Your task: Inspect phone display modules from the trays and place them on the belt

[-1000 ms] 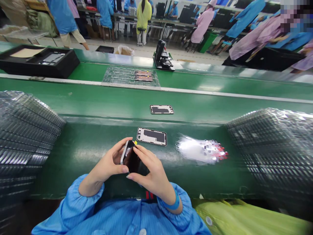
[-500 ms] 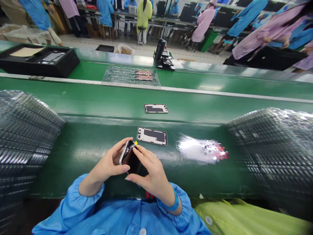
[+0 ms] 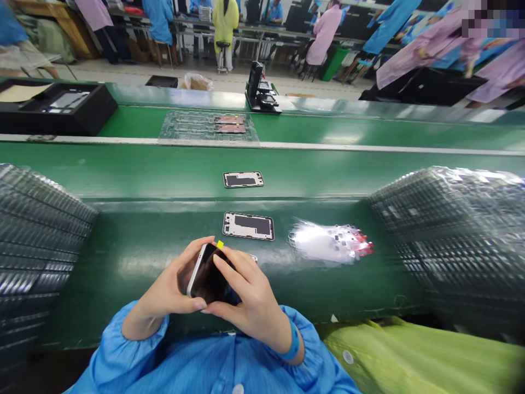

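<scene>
Between my two hands is a dark-faced smartphone (image 3: 208,276) with a silver edge and a yellow tab (image 3: 220,244) at its top. My left hand (image 3: 176,282) wraps the phone's left side, thumb along the lower edge. From the right, my right hand (image 3: 246,287) grips the other side, with fingers lying over the dark face and the thumb at the bottom. Just beyond my hands lies a phone back cover (image 3: 250,226), its light and dark inner side up. Partly hidden behind my right fingers is a small shiny item (image 3: 254,258).
Farther off, a second back cover (image 3: 243,179) lies on the green belt. Clear strips with red ends (image 3: 332,242) lie to the right. Stacked plastic trays rise at left (image 3: 41,235) and right (image 3: 455,235). A black fixture (image 3: 262,90) stands beyond a clear tray (image 3: 184,127).
The phone has tilted so more of its dark face shows, and both hands have shifted slightly left and down with it. The whole view has shifted a little.
</scene>
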A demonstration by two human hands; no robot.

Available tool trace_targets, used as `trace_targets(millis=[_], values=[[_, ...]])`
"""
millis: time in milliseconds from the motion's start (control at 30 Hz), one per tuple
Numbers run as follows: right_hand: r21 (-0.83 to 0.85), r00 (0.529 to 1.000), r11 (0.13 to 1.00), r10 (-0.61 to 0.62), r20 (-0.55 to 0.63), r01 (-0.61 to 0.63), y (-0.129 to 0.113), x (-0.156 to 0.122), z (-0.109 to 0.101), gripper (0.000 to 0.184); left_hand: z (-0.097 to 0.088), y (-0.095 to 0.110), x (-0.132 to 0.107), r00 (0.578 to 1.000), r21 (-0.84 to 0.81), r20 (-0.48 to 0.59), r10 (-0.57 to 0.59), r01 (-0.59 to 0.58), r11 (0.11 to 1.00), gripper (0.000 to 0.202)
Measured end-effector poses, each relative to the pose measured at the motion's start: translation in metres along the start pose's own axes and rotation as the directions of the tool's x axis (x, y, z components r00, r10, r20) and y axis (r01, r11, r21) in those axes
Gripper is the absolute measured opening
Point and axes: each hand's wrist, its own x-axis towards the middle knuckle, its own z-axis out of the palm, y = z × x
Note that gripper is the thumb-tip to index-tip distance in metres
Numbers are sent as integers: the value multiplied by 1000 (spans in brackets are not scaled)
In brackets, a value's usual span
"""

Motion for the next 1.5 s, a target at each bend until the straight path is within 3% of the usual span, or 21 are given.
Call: trace_targets(millis=[733,1067,1500], values=[[5,999,1000,-16,31,16,-7,3,-7,73,-2,4,-4,999,14,-8,-48,48,999,88],[-160,991,987,46,126,-26,-15,13,-15,58,-7,-8,0,998,-141,35,-50,55,988,86],[-284,978,958,88,187,-32,-15,17,-15,60,-7,-22,3,996,-214,-47,-81,69,974,95]])
